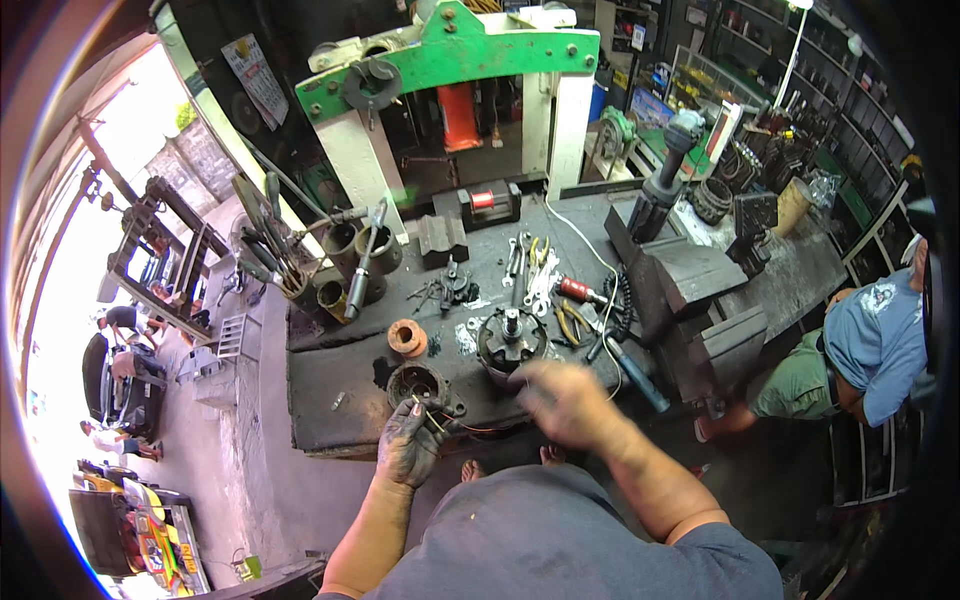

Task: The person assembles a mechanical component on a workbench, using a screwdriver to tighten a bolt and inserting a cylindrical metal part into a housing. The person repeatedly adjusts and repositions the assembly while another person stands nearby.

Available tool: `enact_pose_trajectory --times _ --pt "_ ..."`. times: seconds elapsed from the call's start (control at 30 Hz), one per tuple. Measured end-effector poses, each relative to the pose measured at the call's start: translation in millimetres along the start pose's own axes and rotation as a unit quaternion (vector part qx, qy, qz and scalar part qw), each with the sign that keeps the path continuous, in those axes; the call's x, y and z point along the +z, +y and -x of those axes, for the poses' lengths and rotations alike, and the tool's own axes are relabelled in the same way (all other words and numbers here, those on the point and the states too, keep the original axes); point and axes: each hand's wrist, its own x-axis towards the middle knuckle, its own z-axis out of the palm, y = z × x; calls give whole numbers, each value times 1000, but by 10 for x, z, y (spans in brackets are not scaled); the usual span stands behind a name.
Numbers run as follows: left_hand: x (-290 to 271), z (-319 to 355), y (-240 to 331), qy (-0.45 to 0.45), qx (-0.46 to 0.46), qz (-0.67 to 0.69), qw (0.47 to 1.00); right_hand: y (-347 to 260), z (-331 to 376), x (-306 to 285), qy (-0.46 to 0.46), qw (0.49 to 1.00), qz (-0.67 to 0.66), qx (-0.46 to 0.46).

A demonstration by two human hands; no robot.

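My left hand [408,445], dark with grease, pinches a thin pale wire [433,421] at the front edge of the bench. Just beyond its fingertips sits a round, hollow metal housing [418,380], open side up. A thin orange wire [480,430] runs rightward from beside that hand. My right hand [568,402] is smeared by motion, so its fingers do not show clearly. It is in front of a dark round motor part [511,340] with a shiny shaft standing up. A copper-coloured ring [407,338] lies behind the housing.
Wrenches [540,280], pliers [574,325], a red air tool [580,290] and a blue-handled tool [640,375] lie on the dark bench [330,400]. Tool-filled cans [340,240] stand left. A green-beamed press frame [450,55] rises behind. A person [850,340] sits at right.
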Motion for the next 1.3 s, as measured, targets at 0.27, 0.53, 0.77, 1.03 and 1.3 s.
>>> enact_pose_trajectory --times 0.27,0.53,0.77,1.03,1.3 --pt "279 336 -364 -36 0 -33 999 2052 -143 -145 45 948 206 238" --pt "481 424 -504 51 17 -80 995 2879 -395 504 -201 852 394 280" --pt "634 287 -508 72 29 -68 995 2671 -311 -101 24 837 -256 483" --pt "680 140 -439 46 10 -88 995 1147 778 -488 -108 940 -226 230" --pt "568 127 -396 18 -11 -85 996 854 979 -176 -234 921 -161 268"
